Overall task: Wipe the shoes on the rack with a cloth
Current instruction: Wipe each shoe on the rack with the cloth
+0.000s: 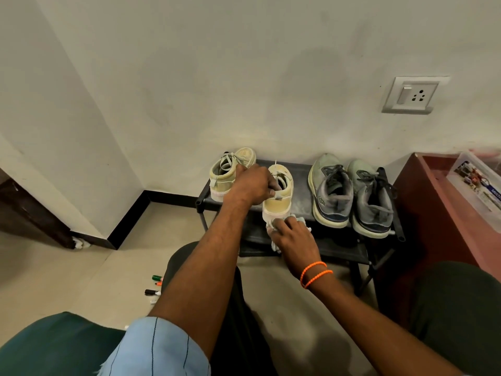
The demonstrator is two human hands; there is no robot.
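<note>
the black rack (301,175) is the landmark. on its top shelf stand 4 shoes: 2 yellow ones towards its left end, 2 grey trainers (352,196) towards its right. the left hand (253,185) grips the nearer yellow shoe (279,198) by its collar, fingers curled over the rim. the right hand (291,236) presses a pale cloth (273,230) against that shoe's heel at the rack's front edge. the shoe looks light and soft-sided (likely to slide under rubbing), so the collar seems the firm place to steady it; the limp cloth needs bunching.
</note>
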